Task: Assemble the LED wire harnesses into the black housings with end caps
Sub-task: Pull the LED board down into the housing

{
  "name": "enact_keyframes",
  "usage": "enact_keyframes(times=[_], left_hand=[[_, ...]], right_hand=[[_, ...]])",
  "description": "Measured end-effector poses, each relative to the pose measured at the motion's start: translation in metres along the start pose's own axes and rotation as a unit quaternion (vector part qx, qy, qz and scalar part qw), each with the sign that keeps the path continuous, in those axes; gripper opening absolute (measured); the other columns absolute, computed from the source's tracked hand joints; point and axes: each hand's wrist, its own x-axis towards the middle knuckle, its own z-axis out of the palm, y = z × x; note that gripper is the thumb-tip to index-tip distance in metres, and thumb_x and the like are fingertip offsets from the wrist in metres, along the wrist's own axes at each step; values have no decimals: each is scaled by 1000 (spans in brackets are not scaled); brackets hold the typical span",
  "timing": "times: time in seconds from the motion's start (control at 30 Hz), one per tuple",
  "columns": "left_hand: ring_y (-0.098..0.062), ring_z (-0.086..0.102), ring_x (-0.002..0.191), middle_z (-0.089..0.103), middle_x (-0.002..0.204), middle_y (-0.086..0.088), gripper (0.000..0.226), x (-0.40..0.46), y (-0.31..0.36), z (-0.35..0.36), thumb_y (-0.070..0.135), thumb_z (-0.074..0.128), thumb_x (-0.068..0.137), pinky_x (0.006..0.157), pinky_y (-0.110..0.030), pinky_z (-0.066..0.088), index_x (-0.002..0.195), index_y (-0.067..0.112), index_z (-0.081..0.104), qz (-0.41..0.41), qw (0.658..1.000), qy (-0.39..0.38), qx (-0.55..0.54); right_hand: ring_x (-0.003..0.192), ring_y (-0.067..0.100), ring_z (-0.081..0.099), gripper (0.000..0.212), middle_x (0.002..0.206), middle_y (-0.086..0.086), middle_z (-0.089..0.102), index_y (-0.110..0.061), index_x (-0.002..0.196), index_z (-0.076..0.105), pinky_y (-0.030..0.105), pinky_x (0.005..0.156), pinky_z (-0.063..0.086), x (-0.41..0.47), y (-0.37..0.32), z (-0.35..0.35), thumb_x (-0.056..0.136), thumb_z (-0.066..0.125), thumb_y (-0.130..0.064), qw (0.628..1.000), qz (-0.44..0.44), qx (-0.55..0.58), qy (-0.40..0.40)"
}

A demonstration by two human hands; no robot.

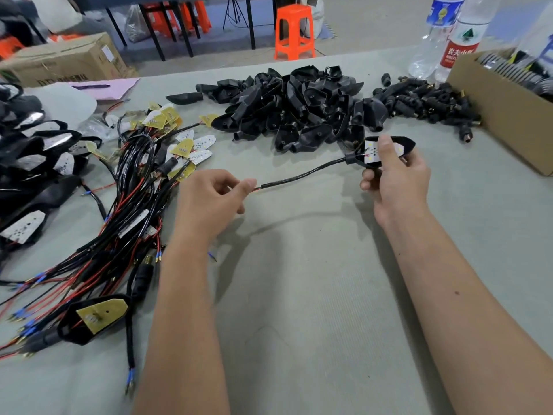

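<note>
The right hand (395, 178) pinches the black housing (386, 152) at 2 o'clock; the left hand (209, 199) pinches its wire (302, 175) above bare tabletop (299, 295).

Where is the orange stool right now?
In the head view, the orange stool stands on the floor beyond the table's far edge, top centre, behind the pile of black housings.

Single head-worn view looks forward and down, close over the table (299, 310).
</note>
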Motion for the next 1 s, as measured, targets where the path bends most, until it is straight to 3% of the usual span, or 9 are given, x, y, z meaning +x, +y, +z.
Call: enact_keyframes(times=[0.13,0.27,0.37,0.47,0.6,0.7,0.8,0.9,1.0], left_hand=[[-11,44,51,65,66,-4,14,0,9,-14,14,60,99,47,-20,37,98,10,73,-14,929,-58,-364],[-24,71,95,74,108,-17,37,-4,22,-12,19,46,98,82,-27,59,114,-1,73,-19,735,-202,-647],[-47,57,129,60,133,-35,56,-8,33,6,9,34,86,109,-44,50,130,-16,58,-12,599,-261,-757],[-41,62,126,63,131,-31,44,-2,41,30,-11,38,89,104,-39,53,127,-14,59,-5,721,-105,-685],[-12,71,72,75,82,-4,16,15,36,54,12,61,102,70,-24,57,100,4,75,-57,874,89,-474],[-5,43,50,52,58,11,31,36,35,72,24,56,106,55,-22,40,83,13,73,-87,916,149,-362],[-10,49,56,55,65,3,40,59,45,95,23,46,110,61,-27,46,74,12,59,-102,920,128,-357],[-14,53,50,55,65,-2,37,71,57,125,22,40,111,57,-34,55,78,11,53,-84,931,31,-354],[-11,40,45,50,61,3,38,73,64,149,25,40,110,45,-27,36,76,15,53,-60,955,-45,-286]], right_hand=[[43,16,54,16,67,2,69,-14,85,68,25,39,42,-2,4,3,93,77,-24,993,-17,-113,-21],[59,18,62,15,75,0,73,-21,82,73,33,58,52,-2,10,6,81,85,-30,962,-76,-263,7],[62,16,63,24,74,0,72,-17,81,71,36,63,57,-3,11,4,76,88,-34,935,-95,-342,22],[49,7,55,34,69,1,68,-15,73,69,25,39,44,-1,-2,-7,70,93,-39,907,-84,-413,18],[54,13,56,46,56,-6,63,-15,67,67,27,49,36,6,-40,-30,64,95,-51,795,6,-597,-109],[43,13,53,53,45,-5,59,-15,60,60,22,46,36,2,-55,-34,66,89,-59,714,60,-652,-246],[42,16,51,63,54,1,66,-17,62,63,18,39,34,-3,-57,-32,62,76,-79,678,127,-636,-345],[41,15,53,78,59,5,71,-13,66,71,18,38,37,13,-62,-30,59,65,-90,693,136,-609,-362],[49,16,64,59,68,7,75,-10,75,72,24,44,46,61,-59,-38,85,68,-68,809,38,-555,-190]])
